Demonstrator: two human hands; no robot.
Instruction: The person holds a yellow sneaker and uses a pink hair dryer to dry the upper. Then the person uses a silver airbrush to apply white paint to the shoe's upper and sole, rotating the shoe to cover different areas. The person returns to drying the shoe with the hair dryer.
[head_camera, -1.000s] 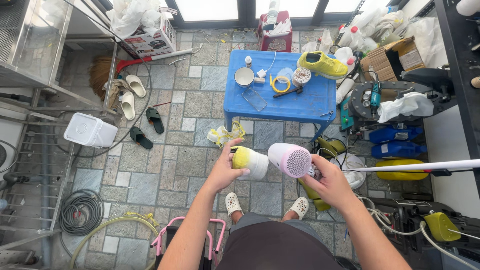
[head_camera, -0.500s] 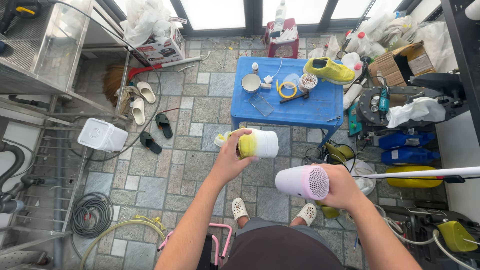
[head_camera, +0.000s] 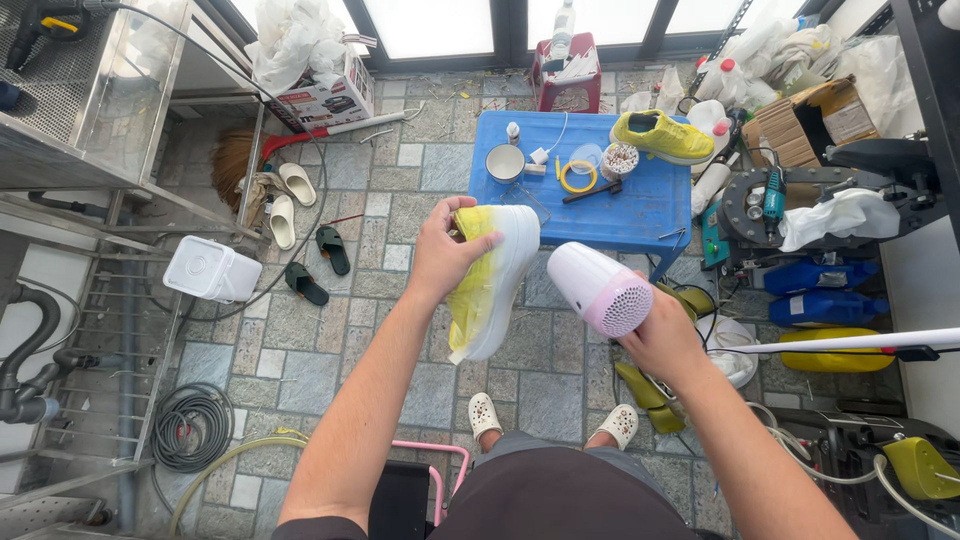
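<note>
My left hand (head_camera: 440, 255) grips a yellow sneaker with a thick white sole (head_camera: 490, 280), held up in front of me with the sole turned to the right. My right hand (head_camera: 665, 340) holds a pale pink hair dryer (head_camera: 600, 288), its round grille end facing the camera, a short gap right of the shoe. Beyond both stands a small blue table (head_camera: 640, 215) carrying a second yellow sneaker (head_camera: 662, 135), a white cup (head_camera: 504, 162), a yellow ring of tape (head_camera: 577, 176) and a small tub (head_camera: 621, 158).
Slippers (head_camera: 300, 230) lie on the stone tile floor at left near a white square container (head_camera: 210, 270). A coiled hose (head_camera: 195, 425) sits lower left. Blue and yellow jugs (head_camera: 820, 300), tools and boxes crowd the right. A pink stool (head_camera: 420, 480) is under me.
My left hand has turned the sneaker from toe-on to lengthwise and lowered it. The right hand has raised the hair dryer toward the shoe's sole side.
</note>
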